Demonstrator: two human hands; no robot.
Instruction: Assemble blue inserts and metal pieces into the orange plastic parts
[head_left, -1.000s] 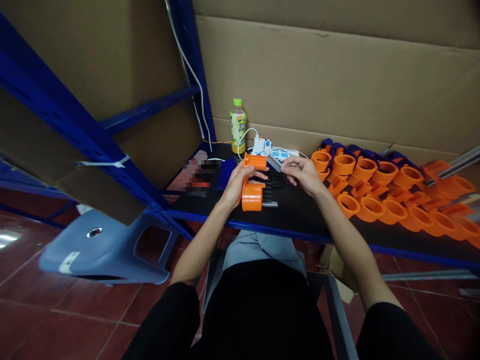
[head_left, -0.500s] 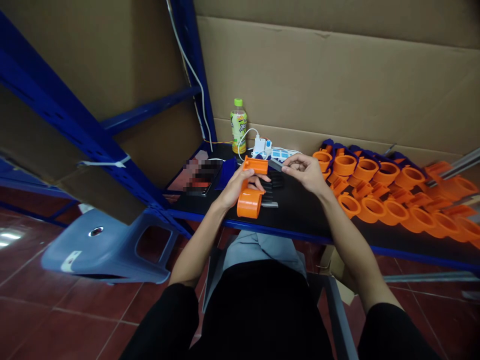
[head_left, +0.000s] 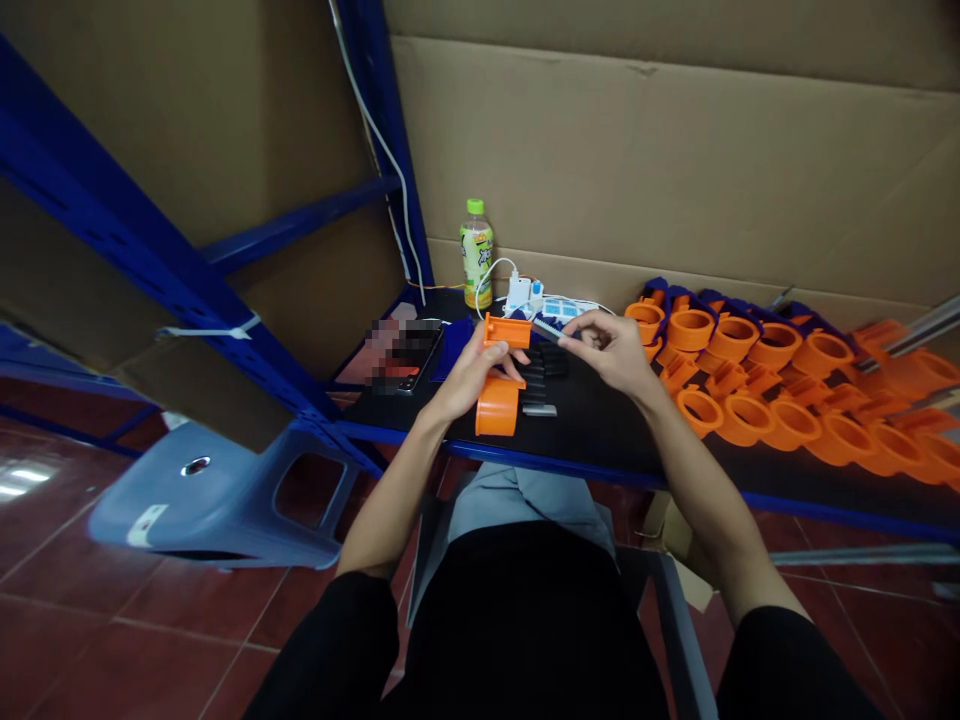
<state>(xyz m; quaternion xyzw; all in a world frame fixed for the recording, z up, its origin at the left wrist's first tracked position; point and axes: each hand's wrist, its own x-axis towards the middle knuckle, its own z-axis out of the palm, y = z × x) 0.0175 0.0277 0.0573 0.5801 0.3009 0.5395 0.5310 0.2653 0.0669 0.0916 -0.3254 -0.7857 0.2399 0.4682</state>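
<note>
My left hand is closed around an orange plastic part, which has a round ring at its lower end and a slotted channel at the top. Between the thumb and fingers of my right hand is a dark toothed rack, its row of teeth facing up. The rack's far tip lies close to the right end of the channel; whether they touch, I cannot tell. Below my hands, several black pieces and a grey strip lie on the black shelf top.
Rows of orange ring parts stand on the right, dark blue pieces behind them. At the back are a green-capped bottle and a white power strip with cables. A phone lies left. A blue stool stands beside the rack post.
The rack has turned in my right hand so its teeth now show. My left hand has tilted the orange part slightly, and both hands stay nearly in place.
</note>
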